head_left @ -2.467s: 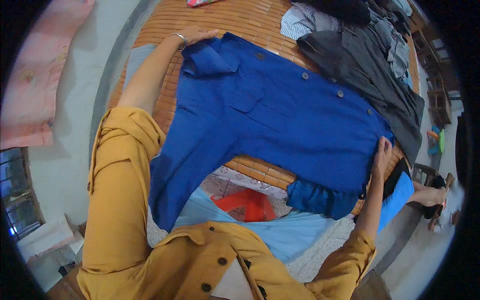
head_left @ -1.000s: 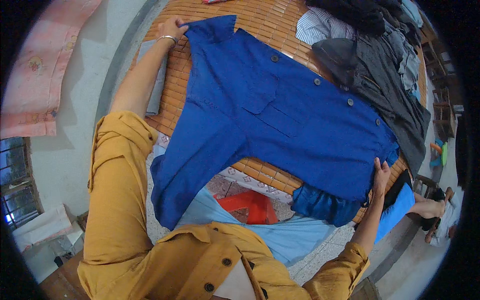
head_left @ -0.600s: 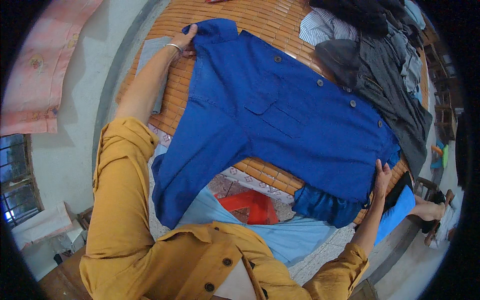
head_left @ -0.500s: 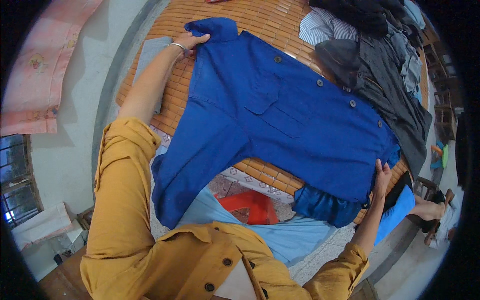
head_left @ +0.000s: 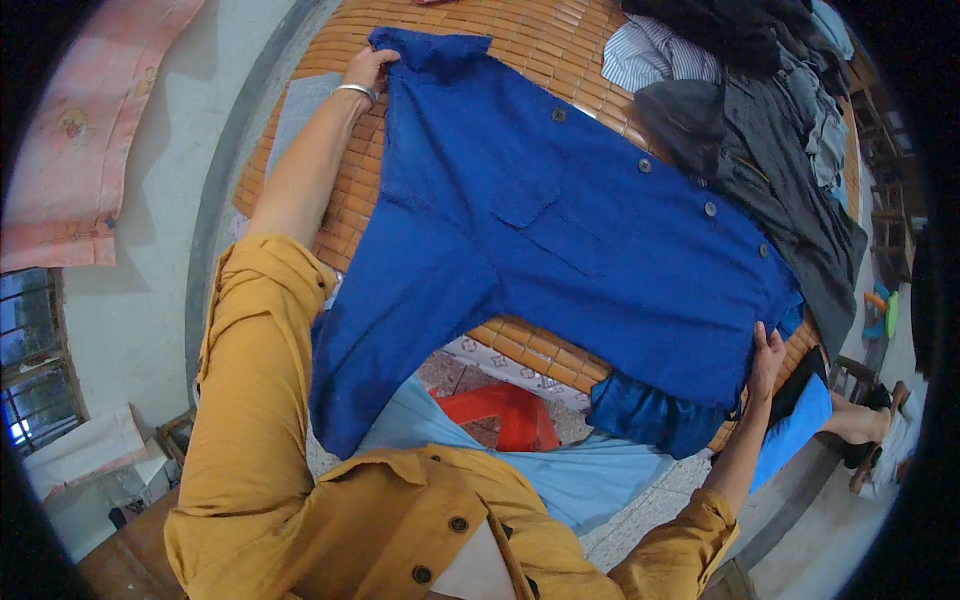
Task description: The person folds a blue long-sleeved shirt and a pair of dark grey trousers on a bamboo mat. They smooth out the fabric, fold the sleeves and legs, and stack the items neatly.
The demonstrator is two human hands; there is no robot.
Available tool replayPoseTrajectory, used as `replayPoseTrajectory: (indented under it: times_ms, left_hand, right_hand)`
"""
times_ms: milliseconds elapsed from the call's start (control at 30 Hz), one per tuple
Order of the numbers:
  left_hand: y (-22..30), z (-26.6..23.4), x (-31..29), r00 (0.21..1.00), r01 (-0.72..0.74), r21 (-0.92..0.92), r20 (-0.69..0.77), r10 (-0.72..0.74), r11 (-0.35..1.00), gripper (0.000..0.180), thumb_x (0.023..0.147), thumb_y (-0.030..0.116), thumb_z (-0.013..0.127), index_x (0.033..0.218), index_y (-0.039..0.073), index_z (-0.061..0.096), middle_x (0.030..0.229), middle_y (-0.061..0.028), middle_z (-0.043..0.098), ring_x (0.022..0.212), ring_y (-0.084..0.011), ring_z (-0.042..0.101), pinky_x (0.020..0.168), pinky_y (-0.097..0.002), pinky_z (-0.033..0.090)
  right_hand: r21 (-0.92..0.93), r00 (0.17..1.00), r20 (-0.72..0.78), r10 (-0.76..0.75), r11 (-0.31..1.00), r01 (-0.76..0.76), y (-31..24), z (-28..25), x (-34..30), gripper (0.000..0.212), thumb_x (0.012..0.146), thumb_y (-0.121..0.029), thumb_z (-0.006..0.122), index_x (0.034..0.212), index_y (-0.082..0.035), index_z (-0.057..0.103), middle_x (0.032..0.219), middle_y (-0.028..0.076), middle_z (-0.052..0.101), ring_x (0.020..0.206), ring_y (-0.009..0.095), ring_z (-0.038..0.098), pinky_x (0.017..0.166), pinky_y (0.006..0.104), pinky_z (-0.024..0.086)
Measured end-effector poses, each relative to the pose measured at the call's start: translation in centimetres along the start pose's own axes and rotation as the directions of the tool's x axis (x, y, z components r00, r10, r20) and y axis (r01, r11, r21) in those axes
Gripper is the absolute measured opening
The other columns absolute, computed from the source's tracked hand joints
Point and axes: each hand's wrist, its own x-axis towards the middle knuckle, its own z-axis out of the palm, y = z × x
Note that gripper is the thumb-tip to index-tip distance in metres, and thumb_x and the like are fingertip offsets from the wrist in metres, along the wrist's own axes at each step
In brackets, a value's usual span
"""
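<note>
Orange-brown slatted mat (head_left: 560, 50), apparently bamboo, spread over a platform with a patterned edge (head_left: 515, 368), probably as a broad, firm support for cloth. Across its near side, between both hands, deep-blue button-front shirt (head_left: 590, 250), set slantwise: collar at upper left, hem at lower right, buttoned front along the far edge, one sleeve dropping off the mat toward the lap. Seemingly angled so to bring collar and hem both within arm's reach.

Beyond the buttoned edge, heaped loosely toward the right: dark-grey garment (head_left: 790, 180), black garment (head_left: 715, 40) and striped cloth (head_left: 655, 60), likely bunched there to leave room for the shirt. Nearer, pale-blue trousers (head_left: 590, 485) on parted legs, with a red plastic piece (head_left: 530, 420) between, perhaps part of a stool. By the hem, glossy dark-blue gathered fabric (head_left: 655, 410); cannot tell if part of the shirt or separate. Past the left forearm, flat grey cloth (head_left: 300, 110), partly hidden.

Left hand (head_left: 374, 70), thumb and fingers clamped on the shirt's collar end; right hand (head_left: 768, 352), pinched on the hem. Gripped at opposite ends, presumably to draw out slack.

Smaller yet: flapped chest pocket (head_left: 525, 208), facing up; silver bracelet (head_left: 356, 92), on the left wrist; finally, dark round buttons (head_left: 645, 165), spaced along the front.
</note>
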Motion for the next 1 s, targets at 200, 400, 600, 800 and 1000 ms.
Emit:
replayPoseTrajectory:
  times_ms: [200,400,600,800,1000]
  left_hand:
    - [-0.7,0.0,0.6,0.983,-0.033,0.104,-0.175,0.051,0.994,0.02,0.083,0.005,0.055,0.101,0.012,0.055,0.078,-0.0012,0.058,0.061,-0.0123,0.053,0.049,-0.0273,0.046]
    - [2.1,-0.7,0.4,0.996,-0.079,0.333,0.067,0.06,0.94,0.019,0.086,0.021,0.059,0.103,0.013,0.054,0.069,0.0024,0.053,0.056,-0.01,0.048,0.049,-0.0268,0.044]
    - [3.3,-4.9,4.0,0.909,-0.217,0.839,-0.013,0.418,0.498,0.032,0.083,0.028,0.065,0.103,0.005,0.059,0.087,-0.0066,0.062,0.08,-0.0193,0.058,0.073,-0.0315,0.047]
    - [1.4,1.5,-1.6,0.376,-0.618,0.786,0.268,0.887,0.025,0.025,0.078,0.016,0.061,0.1,0.004,0.058,0.101,-0.0157,0.058,0.098,-0.0325,0.053,0.093,-0.0399,0.038]
    - [-2.9,7.8,-16.1,0.448,-0.873,0.456,0.89,0.087,-0.172,0.059,0.084,0.036,0.058,0.136,0.02,0.037,0.143,-0.0108,0.031,0.132,-0.0313,0.028,0.108,-0.0478,0.021]
  right_hand:
    - [0.029,1.0,-0.017,0.023,0.999,-0.022,0.2,0.0,0.1,0.028,0.088,-0.02,0.058,0.108,0.001,0.059,0.1,0.006,0.063,0.086,0.015,0.058,0.079,0.0275,0.046]
    - [0.005,1.0,-0.015,0.024,1.0,-0.024,0.6,-0.4,0.2,0.028,0.089,-0.02,0.058,0.108,0.0,0.059,0.101,0.005,0.063,0.086,0.014,0.058,0.079,0.0269,0.045]
    - [0.013,1.0,-0.013,0.001,1.0,0.0,0.4,-0.1,0.0,0.028,0.089,-0.019,0.058,0.108,0.001,0.059,0.101,0.006,0.062,0.086,0.014,0.058,0.078,0.0266,0.045]
    - [-0.148,0.994,-0.107,-0.004,0.989,-0.012,-1.0,0.8,-0.5,0.026,0.088,-0.02,0.059,0.103,0.001,0.059,0.096,0.004,0.062,0.084,0.014,0.056,0.076,0.0272,0.045]
    - [-0.157,0.996,-0.089,-0.025,0.988,0.01,-0.3,0.4,-0.2,0.032,0.085,-0.022,0.061,0.107,0.002,0.058,0.099,0.005,0.061,0.088,0.016,0.056,0.08,0.0292,0.044]
